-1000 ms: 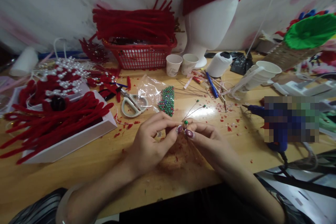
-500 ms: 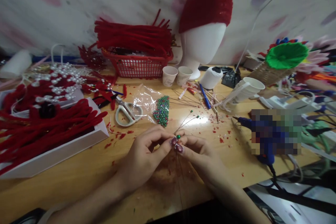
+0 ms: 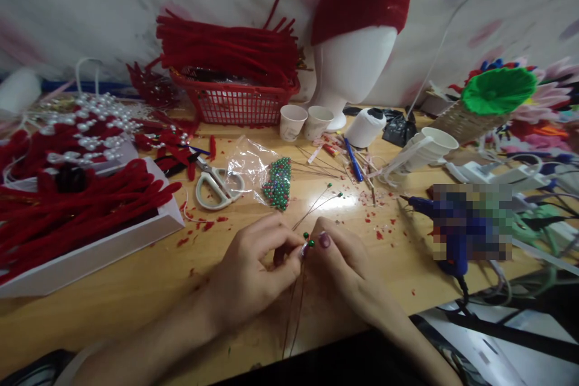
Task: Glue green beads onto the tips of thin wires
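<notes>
My left hand (image 3: 260,268) pinches thin wire (image 3: 298,298) between thumb and forefinger, just below two small green beads (image 3: 311,243). The wire's long ends hang down toward the table's front edge. Close against the beads, my right hand (image 3: 346,262) is closed, its thumb over the curled fingers; what lies inside its grip is hidden. Just beyond my hands, two more green-beaded wires (image 3: 323,199) lie on the table. A clear plastic bag (image 3: 246,166) with many green beads (image 3: 278,184) rests behind my left hand, beside white-handled scissors (image 3: 215,187).
At left stands a white box (image 3: 158,217) of red fuzzy stems. A red basket (image 3: 244,105), paper cups (image 3: 293,122), a thread cone (image 3: 365,128) and a white mannequin head (image 3: 355,66) line the back. A blue glue gun (image 3: 455,241) lies at right; red scraps dot the table.
My hands have moved slightly apart at the beads, and the right thumb has shifted up. Two beads now show instead of one. The hanging wire ends have swung left, and the view has shifted slightly.
</notes>
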`<move>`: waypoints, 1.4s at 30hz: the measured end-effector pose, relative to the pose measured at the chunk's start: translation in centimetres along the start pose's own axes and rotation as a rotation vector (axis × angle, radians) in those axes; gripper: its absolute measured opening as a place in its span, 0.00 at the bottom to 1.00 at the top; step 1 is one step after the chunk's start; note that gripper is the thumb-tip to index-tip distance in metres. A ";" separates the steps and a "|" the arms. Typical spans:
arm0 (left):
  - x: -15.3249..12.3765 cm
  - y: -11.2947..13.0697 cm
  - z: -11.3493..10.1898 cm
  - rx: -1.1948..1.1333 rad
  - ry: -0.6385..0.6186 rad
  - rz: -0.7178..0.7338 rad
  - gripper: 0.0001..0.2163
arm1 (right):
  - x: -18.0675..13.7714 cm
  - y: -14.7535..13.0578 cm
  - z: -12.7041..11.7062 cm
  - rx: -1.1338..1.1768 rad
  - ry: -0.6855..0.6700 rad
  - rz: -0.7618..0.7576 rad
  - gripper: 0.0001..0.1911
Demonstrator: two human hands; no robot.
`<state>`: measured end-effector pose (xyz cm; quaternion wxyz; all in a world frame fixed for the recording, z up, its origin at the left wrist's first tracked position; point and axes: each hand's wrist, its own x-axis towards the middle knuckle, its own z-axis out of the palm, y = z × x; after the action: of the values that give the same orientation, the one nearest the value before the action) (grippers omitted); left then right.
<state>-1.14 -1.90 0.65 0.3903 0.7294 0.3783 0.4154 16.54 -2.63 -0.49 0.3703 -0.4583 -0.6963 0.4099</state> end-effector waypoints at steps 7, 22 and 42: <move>-0.2 0.2 0.3 -0.030 -0.071 -0.034 0.08 | 0.0 -0.8 0.1 -0.119 -0.104 -0.056 0.16; 0.3 -0.1 0.2 -0.490 -0.164 -0.413 0.05 | -0.4 -1.1 0.0 -0.055 -0.123 0.035 0.16; 0.3 0.0 0.4 -0.655 -0.154 -0.532 0.04 | -0.6 -0.6 0.2 -0.015 -0.131 0.073 0.17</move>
<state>-0.68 -1.79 0.62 0.7221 0.4727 0.3711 0.3426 16.34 -3.39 -0.06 0.3052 -0.4584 -0.7049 0.4470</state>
